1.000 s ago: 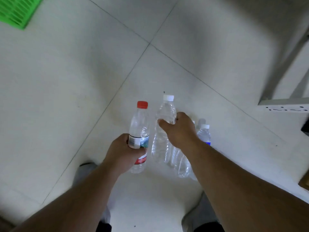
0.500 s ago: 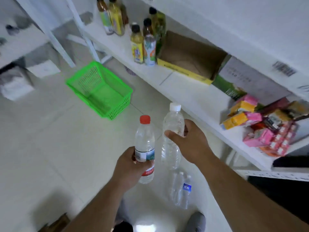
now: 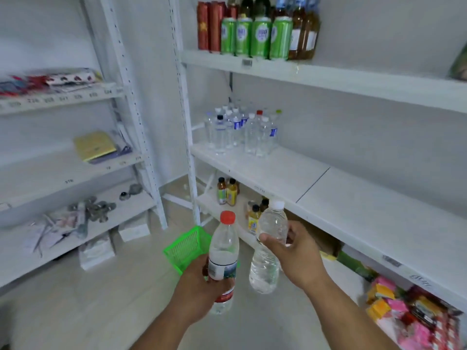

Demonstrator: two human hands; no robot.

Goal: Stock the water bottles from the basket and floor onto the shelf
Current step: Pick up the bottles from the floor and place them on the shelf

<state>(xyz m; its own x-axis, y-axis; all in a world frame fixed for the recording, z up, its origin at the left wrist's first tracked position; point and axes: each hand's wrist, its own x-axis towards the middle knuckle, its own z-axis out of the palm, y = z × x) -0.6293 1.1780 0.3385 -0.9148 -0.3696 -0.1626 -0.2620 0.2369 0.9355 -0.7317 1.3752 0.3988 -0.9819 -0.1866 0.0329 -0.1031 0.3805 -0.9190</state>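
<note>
White middle shelf (image 3: 328, 198) ahead and to the right, bearing a cluster of water bottles (image 3: 240, 132) at its far left end; green basket (image 3: 188, 246) down on the floor, just behind the raised bottles. Left hand (image 3: 199, 286) curled tight around the labelled middle of a red-capped bottle (image 3: 223, 248), held upright. Right hand (image 3: 298, 251) clamped on the upper body of a white-capped bottle (image 3: 269, 248), tilted slightly, below the shelf's front edge.

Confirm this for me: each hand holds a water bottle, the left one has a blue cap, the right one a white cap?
Not quite. In the head view the left hand holds a bottle with a red cap, not blue. The right hand does hold a white-capped bottle.
</note>
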